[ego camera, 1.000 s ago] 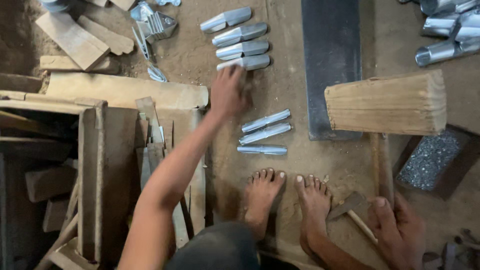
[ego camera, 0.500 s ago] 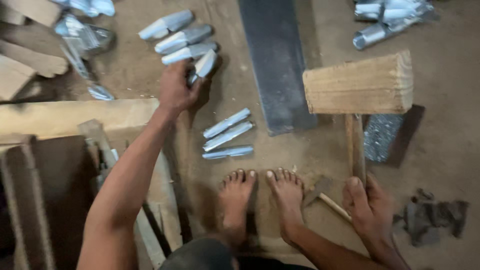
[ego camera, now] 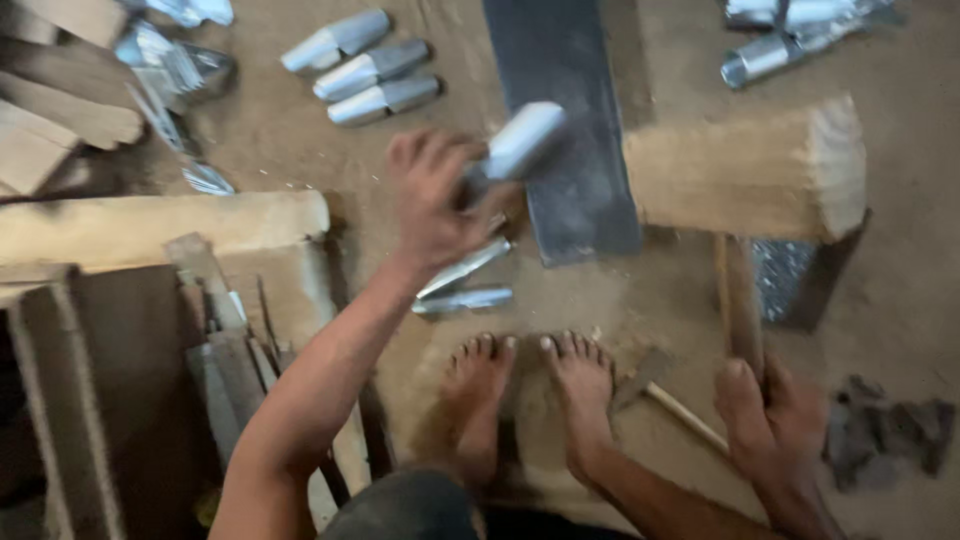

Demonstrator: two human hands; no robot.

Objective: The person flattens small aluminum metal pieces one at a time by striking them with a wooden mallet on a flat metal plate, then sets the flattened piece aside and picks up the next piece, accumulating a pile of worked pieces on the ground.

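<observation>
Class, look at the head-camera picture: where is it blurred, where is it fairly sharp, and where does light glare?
Head view: the left hand and the metal piece it holds are smeared by motion blur; the feet and the right hand on the mallet handle are only slightly soft; the metal pieces on the ground show bright glare; the lower left corner is deep in shadow.

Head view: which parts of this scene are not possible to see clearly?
- Metal piece in the left hand: motion blur hides its shape.
- Mallet handle: its lower end is covered by the right hand.
- Metal pieces on the floor: partly hidden behind the left hand.
- Metal tubes: cut off by the top edge.
</observation>
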